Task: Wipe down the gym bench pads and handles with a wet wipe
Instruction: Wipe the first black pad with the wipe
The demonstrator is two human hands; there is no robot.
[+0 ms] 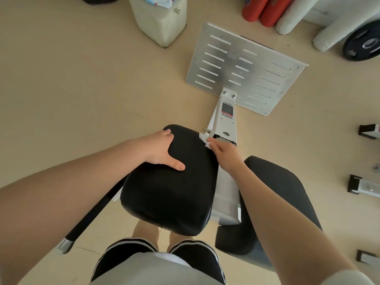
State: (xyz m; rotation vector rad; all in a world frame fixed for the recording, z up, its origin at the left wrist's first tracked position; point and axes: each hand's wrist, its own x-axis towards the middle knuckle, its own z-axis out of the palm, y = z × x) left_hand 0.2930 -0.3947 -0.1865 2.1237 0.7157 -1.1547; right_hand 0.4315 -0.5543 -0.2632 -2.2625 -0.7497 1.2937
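A black padded bench pad (170,194) fills the middle of the view. My left hand (162,149) rests on its far left corner, fingers wrapped over the edge and thumb flat on top. My right hand (223,151) pinches a small white wet wipe (206,141) against the pad's far right edge, beside the white frame post (225,122). A second black pad (275,194) lies to the right, partly under my right forearm. A black handle bar (92,217) with a metal end runs down to the left below the pad.
A perforated metal foot plate (244,66) lies on the beige floor beyond the post. A white container (162,19) holding a wipes pack stands at the back. Red and white rolls (273,11) and a black weight plate (364,42) sit back right. Frame feet (362,186) line the right edge.
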